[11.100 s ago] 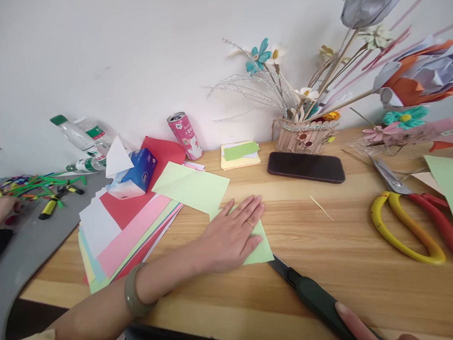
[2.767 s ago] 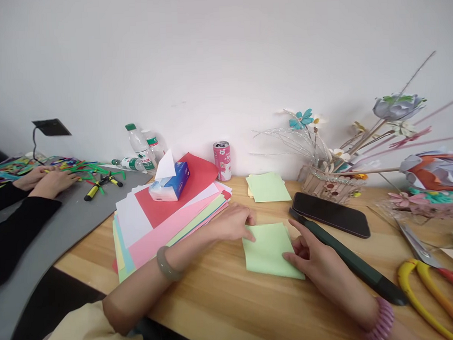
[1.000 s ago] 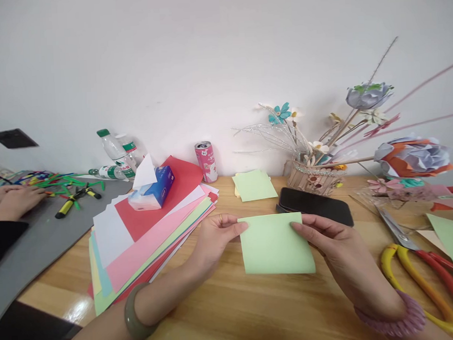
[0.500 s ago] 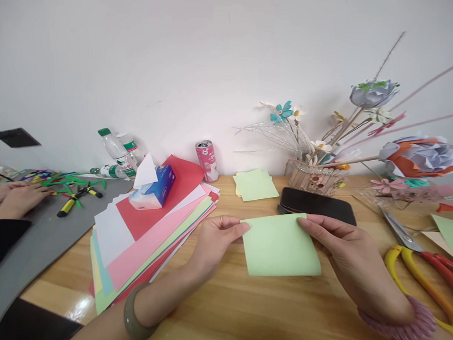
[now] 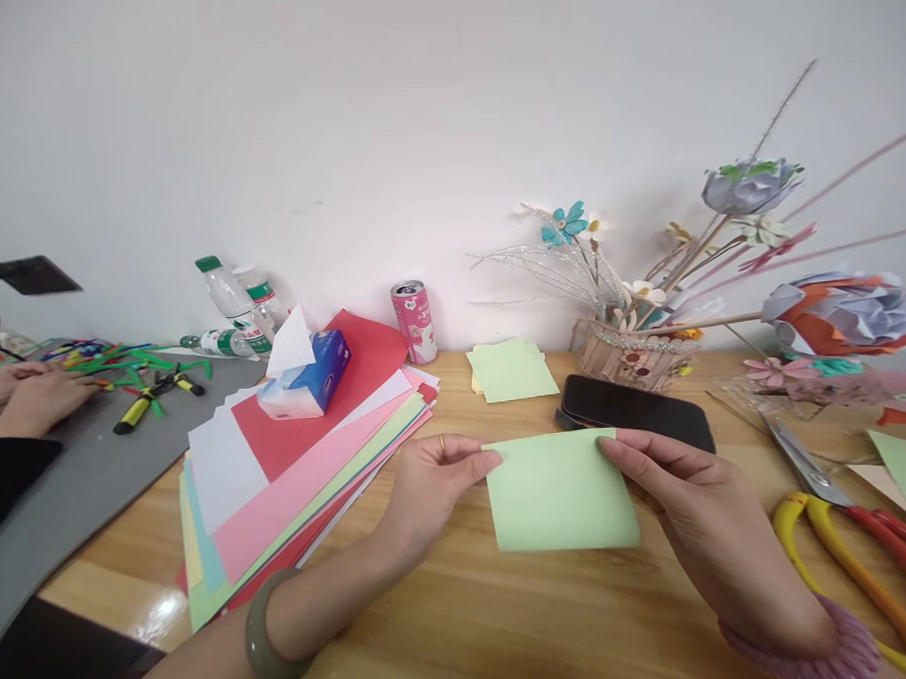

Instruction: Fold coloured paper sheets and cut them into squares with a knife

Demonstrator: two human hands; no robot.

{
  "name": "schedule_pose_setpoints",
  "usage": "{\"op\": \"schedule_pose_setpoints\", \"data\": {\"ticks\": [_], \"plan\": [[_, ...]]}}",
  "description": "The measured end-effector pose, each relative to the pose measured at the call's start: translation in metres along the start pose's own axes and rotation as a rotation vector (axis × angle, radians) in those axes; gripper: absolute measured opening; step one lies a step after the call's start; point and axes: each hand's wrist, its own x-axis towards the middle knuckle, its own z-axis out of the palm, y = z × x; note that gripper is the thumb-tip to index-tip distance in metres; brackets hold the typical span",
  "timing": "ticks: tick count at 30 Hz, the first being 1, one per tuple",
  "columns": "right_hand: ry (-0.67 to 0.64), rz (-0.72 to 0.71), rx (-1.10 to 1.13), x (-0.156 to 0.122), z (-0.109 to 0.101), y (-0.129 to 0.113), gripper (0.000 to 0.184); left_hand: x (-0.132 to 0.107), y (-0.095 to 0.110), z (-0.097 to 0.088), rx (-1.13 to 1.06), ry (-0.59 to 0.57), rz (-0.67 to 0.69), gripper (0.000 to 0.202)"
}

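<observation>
A light green sheet of paper (image 5: 563, 495) is stretched between my two hands above the wooden table. My left hand (image 5: 441, 490) pinches its upper left corner between thumb and fingers. At the upper right corner, my right hand (image 5: 677, 485) grips it the same way, thumb in front and fingers behind. The paper's lower edge hangs free. Beyond it lies a small stack of green paper squares (image 5: 512, 369), with yellowish edges peeking out. A black phone (image 5: 636, 410) rests just behind my right hand.
A fanned pile of coloured paper (image 5: 281, 517) carries a tissue box (image 5: 305, 381) on the left. A pink can (image 5: 414, 321) and a flower basket (image 5: 634, 357) stand by the wall. Scissors (image 5: 811, 474) lie right. A co-worker's hands (image 5: 42, 397) are far left, near pliers (image 5: 151, 401).
Almost nothing differs. The paper and both my hands have shifted very slightly, and the sheet's lower right corner has moved a touch.
</observation>
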Motion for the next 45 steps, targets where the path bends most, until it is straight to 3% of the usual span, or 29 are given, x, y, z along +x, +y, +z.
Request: {"op": "schedule_pose_setpoints", "data": {"ticks": [11, 24, 45], "plan": [[0.005, -0.074, -0.054, -0.0036, -0.0003, -0.0036, 0.034, 0.0011, -0.0023, -0.0017, -0.013, 0.036, 0.031, 0.016], [-0.016, -0.081, -0.068, -0.0039, -0.0017, -0.0015, 0.033, 0.0025, -0.0094, -0.0041, -0.101, 0.000, 0.013, 0.022], [-0.037, -0.114, -0.132, -0.0011, -0.0023, 0.0031, 0.032, -0.0016, -0.0036, -0.0025, 0.050, 0.078, 0.085, 0.014]]}}
